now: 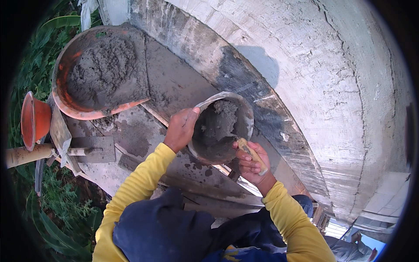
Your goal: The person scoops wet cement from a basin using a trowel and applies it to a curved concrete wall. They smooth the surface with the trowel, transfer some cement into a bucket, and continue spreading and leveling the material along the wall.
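Observation:
My left hand [181,129] is closed on the left rim of a round bucket [201,150] smeared with grey mortar. Wet mortar [224,115] lies inside, lumpy toward the far side. My right hand [253,163] grips the wooden handle of a trowel [252,155] at the bucket's near right edge. The trowel's blade reaches into the bucket and is mostly hidden by mortar. Farther left, a wide orange tub [126,106] holds a large heap of wet grey mortar [107,65].
Mortar-stained boards [135,135] lie below the bucket. A rough concrete wall [310,74] curves along the right. At far left are a small orange bucket [41,120], a flat float [98,149] and a bamboo pole [30,155], with plants beyond. A person [349,249] shows at lower right.

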{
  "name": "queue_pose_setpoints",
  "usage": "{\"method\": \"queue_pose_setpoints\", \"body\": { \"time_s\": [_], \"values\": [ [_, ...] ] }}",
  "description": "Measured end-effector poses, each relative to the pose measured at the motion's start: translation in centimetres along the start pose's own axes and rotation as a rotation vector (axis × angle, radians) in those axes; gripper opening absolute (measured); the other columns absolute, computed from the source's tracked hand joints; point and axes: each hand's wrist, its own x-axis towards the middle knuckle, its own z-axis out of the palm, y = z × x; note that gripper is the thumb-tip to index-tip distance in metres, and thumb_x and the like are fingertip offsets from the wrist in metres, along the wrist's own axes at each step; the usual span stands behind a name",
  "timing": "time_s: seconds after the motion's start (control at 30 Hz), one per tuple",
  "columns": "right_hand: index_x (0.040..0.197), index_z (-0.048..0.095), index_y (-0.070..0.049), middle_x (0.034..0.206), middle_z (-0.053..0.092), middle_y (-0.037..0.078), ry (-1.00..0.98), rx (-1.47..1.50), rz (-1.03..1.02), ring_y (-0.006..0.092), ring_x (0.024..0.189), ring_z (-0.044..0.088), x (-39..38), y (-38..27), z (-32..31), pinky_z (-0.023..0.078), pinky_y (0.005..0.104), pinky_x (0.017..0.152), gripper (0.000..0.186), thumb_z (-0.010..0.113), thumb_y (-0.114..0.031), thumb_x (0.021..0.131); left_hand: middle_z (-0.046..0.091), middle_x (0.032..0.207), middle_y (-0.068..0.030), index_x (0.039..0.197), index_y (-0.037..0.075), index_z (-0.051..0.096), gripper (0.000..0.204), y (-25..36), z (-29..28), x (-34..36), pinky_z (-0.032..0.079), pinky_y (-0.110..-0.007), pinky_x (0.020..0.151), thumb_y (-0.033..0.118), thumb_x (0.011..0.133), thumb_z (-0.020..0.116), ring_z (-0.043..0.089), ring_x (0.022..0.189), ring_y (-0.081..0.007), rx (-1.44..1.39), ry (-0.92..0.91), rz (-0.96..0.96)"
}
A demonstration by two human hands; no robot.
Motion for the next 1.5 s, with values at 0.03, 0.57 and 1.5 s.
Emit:
{"method": "queue_pose_setpoints", "body": {
  "time_s": [0.03,0.57,1.5],
  "values": [
    [0.131,0.053,0.003,0.085,0.057,0.015,-0.014,0.044,0.003,0.0163,0.048,0.056,-1.4,-0.3,0.7,0.052,0.0299,0.041,0.034,0.051,-0.023,0.109,0.059,0.081,-0.0182,0.095,-0.006,0.065,0.039,0.0,-0.1,0.1,0.047,-0.041,0.073,0.027,0.113,0.054,0.053,0.073,-0.0292,-0.016,0.009,0.006],
    [0.135,0.052,0.009,0.096,0.071,0.032,0.5,-2.734,0.023,0.051,0.095,0.071,-3.0,3.5,9.0,0.055,0.0599,0.086,0.046,0.061,-0.02,0.099,0.064,0.087,-0.0267,0.096,-0.005,0.067,0.035,0.8,1.0,-0.3,0.049,-0.051,0.074,0.024,0.113,0.053,0.062,0.083,-0.0492,0.181,0.01,0.046],
    [0.124,0.061,0.008,0.085,0.072,0.027,0.695,-2.888,-0.085,0.0467,0.081,0.074,-4.2,-0.5,10.8,0.057,0.0568,0.081,0.041,0.058,-0.029,0.106,0.062,0.085,-0.0233,0.099,-0.004,0.068,0.034,3.9,2.9,-0.8,0.048,-0.049,0.073,0.026,0.112,0.057,0.061,0.081,-0.0465,0.137,-0.168,0.124]
  ]
}}
